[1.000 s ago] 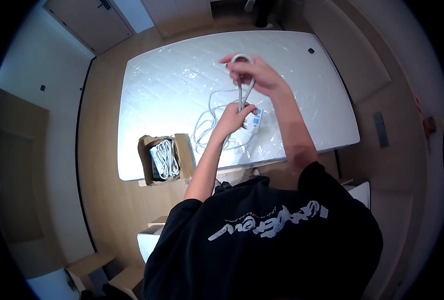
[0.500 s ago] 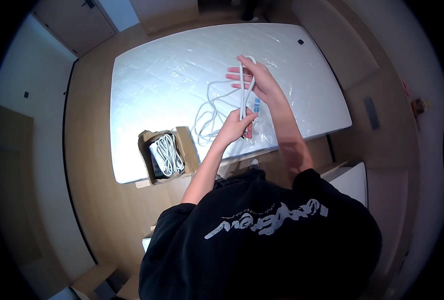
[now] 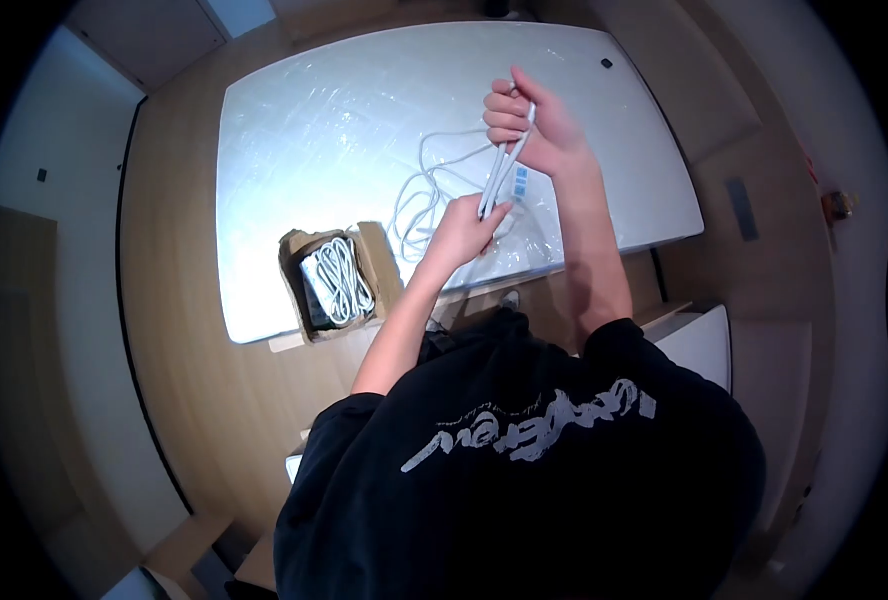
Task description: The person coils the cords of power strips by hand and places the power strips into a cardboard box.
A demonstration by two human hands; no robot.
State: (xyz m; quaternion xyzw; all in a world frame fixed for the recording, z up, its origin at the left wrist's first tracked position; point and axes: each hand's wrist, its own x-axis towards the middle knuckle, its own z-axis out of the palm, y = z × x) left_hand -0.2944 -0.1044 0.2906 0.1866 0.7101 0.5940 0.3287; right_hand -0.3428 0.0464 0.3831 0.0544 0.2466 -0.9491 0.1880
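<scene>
My left hand (image 3: 461,232) is closed around the lower end of a folded bundle of white cable (image 3: 495,180). Above and to the right of it, my right hand (image 3: 529,125) has its fingers curled round the upper loop of the same cable. More of the cable lies in loose loops on the plastic-wrapped mattress (image 3: 314,130), left of my hands. A small piece with blue squares (image 3: 520,182) shows beside the bundle; its kind is unclear. Near the mattress edge, an open cardboard box (image 3: 375,262) contains a coiled white cord (image 3: 344,285) and a white item partly hidden beneath it.
A small black object (image 3: 606,63) rests at the mattress's far right corner. Wooden floor (image 3: 169,260) runs along the left side. A wood-toned panel (image 3: 684,90) borders the right, and a door (image 3: 154,40) stands at the far left.
My right hand, spread flat inside the cable loop before, has curled its fingers round it. The view has shifted slightly, and the box appears higher in it.
</scene>
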